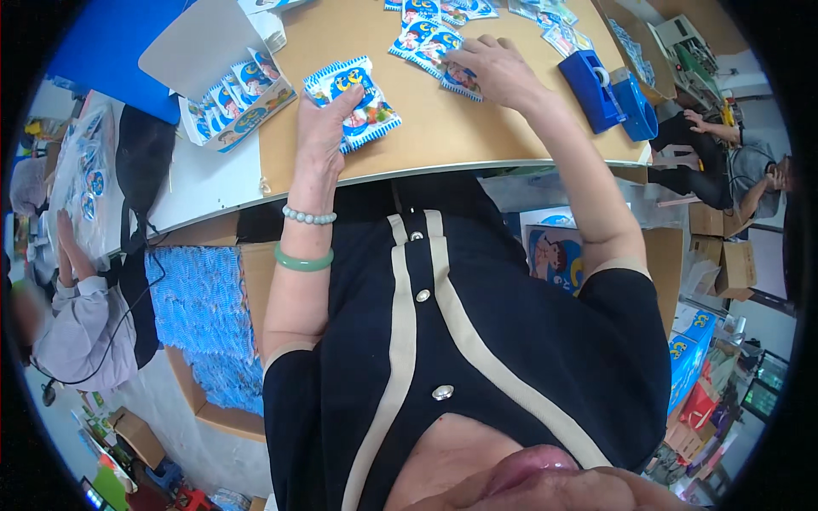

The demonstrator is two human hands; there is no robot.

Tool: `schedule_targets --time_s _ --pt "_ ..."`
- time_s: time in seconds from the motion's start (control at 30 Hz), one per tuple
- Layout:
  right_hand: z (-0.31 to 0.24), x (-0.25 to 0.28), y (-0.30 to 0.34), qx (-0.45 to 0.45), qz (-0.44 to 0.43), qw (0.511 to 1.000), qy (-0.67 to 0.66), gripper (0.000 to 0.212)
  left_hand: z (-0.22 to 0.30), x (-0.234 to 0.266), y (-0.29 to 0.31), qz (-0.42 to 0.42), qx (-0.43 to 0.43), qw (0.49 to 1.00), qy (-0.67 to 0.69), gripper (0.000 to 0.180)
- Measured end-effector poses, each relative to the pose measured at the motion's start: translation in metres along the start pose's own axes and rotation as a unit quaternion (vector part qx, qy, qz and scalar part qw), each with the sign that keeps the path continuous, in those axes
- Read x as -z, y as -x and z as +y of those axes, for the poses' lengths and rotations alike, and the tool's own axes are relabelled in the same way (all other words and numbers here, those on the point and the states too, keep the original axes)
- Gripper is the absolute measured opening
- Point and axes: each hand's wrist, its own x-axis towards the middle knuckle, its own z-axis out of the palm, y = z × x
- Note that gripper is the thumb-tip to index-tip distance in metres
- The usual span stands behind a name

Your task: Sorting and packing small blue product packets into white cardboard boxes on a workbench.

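Note:
My left hand (324,128) is closed round a few blue-and-white candy packets (371,106), its thumb across the front one; how many are stacked there I cannot tell. Farther right, my right hand (503,72) has its fingers bent onto a small packet (460,80) of the same kind, and part of that packet is hidden under them. More such packets (417,36) lie loose just beyond it. Left of my left hand, a white cardboard display box (243,128) stands with its lid up, with several packets inside.
A blue tape dispenser (588,89) stands near the table's right edge. Several flat packets (545,13) lie at the far right. Below the table at left is a carton (251,298) of blue packaging. Co-workers sit at both sides, one person (85,324) at left.

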Motion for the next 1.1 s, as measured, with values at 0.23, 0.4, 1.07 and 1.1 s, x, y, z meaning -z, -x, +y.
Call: schedule_targets --time_s 0.23,0.4,1.07,1.1 --pt "0.023 -0.007 -0.027 0.069 -0.041 0.997 -0.011 0.024 -0.001 0.006 0.001 0.002 0.016 0.999 0.031 0.037" --pt "0.020 -0.016 -0.055 0.046 -0.074 0.996 -0.026 0.024 -0.002 0.008 0.000 -0.009 0.010 0.999 0.040 0.041" --pt "0.045 -0.017 -0.090 -0.155 -0.172 0.893 -0.385 0.044 0.006 0.006 0.004 -0.002 0.026 0.999 0.032 0.042" --pt "0.049 -0.019 -0.102 -0.198 -0.155 0.843 -0.476 0.046 0.006 0.006 0.005 0.003 0.027 0.999 0.031 0.042"
